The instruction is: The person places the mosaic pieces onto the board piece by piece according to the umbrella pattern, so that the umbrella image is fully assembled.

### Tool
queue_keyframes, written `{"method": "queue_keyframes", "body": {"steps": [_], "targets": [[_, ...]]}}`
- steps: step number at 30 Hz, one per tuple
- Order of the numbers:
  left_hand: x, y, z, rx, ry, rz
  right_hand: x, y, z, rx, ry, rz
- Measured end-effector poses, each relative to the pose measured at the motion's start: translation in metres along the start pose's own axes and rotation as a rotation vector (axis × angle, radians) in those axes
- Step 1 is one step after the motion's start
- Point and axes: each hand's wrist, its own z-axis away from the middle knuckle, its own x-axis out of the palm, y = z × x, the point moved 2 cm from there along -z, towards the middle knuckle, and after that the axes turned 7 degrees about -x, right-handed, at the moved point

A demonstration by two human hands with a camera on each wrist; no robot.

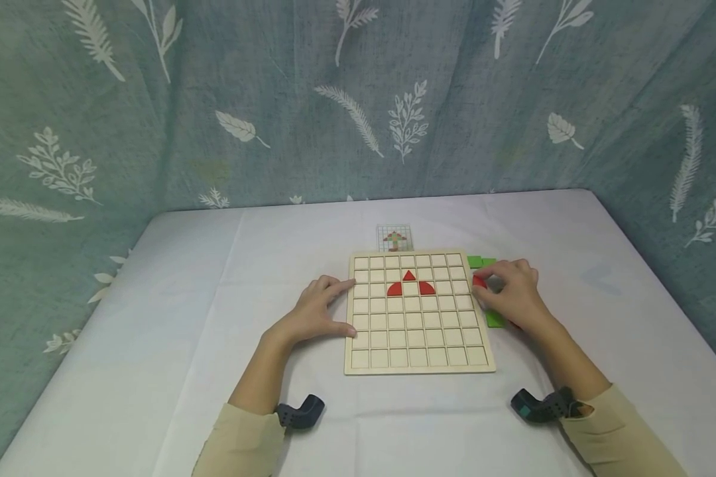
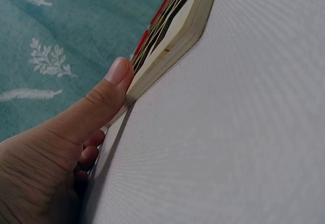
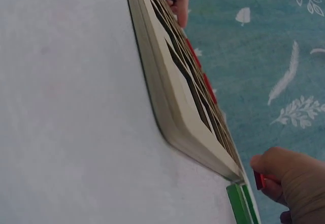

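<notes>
A wooden grid board lies flat on the white table. In its upper rows sit a red triangle and two red quarter-round pieces, the left one and the right one. My left hand touches the board's left edge with thumb and forefinger spread; the left wrist view shows the thumb against the rim. Beside the right edge, my right hand pinches a small red piece between thumb and fingers. The fingers hide most of its shape.
Green square tiles lie along the board's right side, some partly under the right hand; another green tile is lower down. A pattern card showing a red and green figure lies behind the board. Patterned cloth hangs at the back.
</notes>
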Motion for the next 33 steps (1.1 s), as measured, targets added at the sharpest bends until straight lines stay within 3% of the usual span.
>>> {"method": "queue_keyframes", "body": {"steps": [14, 28, 33], "targets": [[0.001, 0.0, -0.001, 0.008, -0.004, 0.002, 0.008, -0.016, 0.001, -0.048, -0.064, -0.038], [0.001, -0.001, 0.0, 0.008, 0.0, -0.009, 0.022, -0.03, 0.001, -0.15, -0.12, -0.063], [0.001, -0.001, -0.001, 0.003, -0.003, -0.005, 0.024, -0.033, 0.0, -0.145, -0.15, -0.051]]}}
